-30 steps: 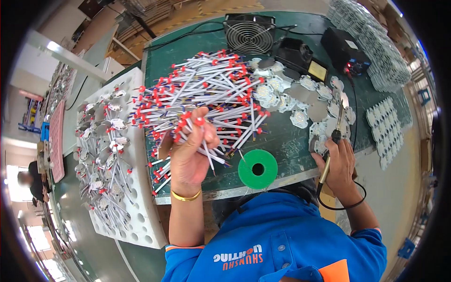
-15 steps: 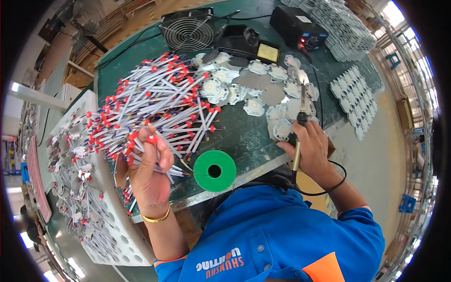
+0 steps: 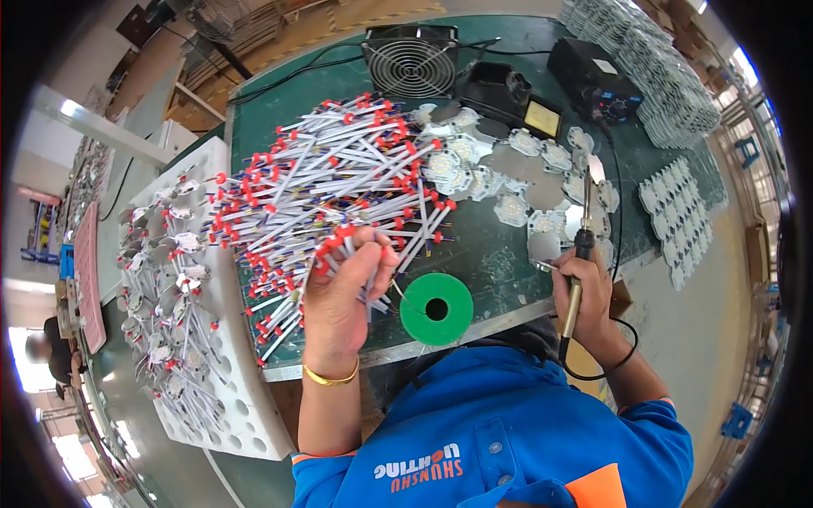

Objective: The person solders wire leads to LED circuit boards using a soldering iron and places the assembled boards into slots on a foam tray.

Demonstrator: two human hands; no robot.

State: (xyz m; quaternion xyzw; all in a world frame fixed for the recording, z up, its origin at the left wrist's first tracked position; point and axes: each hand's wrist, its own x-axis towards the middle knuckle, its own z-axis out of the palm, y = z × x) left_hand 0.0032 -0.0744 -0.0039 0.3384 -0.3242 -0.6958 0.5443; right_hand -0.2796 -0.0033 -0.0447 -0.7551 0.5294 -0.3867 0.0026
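Observation:
My left hand [image 3: 345,284] is closed around several white cable pieces [image 3: 373,296] with red collars, at the near edge of a large pile of similar cables [image 3: 339,182]. In my right hand [image 3: 589,292] is a soldering iron [image 3: 584,241], its tip pointing away from me over the LED boards. The thumb of that hand touches the rim of a small disc-shaped board [image 3: 544,245] at the near side of the group. More round LED boards [image 3: 511,210] lie on the bench. A green solder spool [image 3: 436,309] lies between my hands, with a thin wire leading towards the left hand.
A fan [image 3: 412,68], a black iron stand with a yellow sponge [image 3: 542,117] and a soldering station [image 3: 595,80] line the back. LED panels are stacked [image 3: 644,68] far right; another panel [image 3: 677,220] lies nearer. A white foam tray [image 3: 254,406] holds wired boards at left.
The view has turned, so the bench appears further right. My right hand has drawn slightly towards me with the iron, and its thumb is at a board's rim. The left hand keeps its cables.

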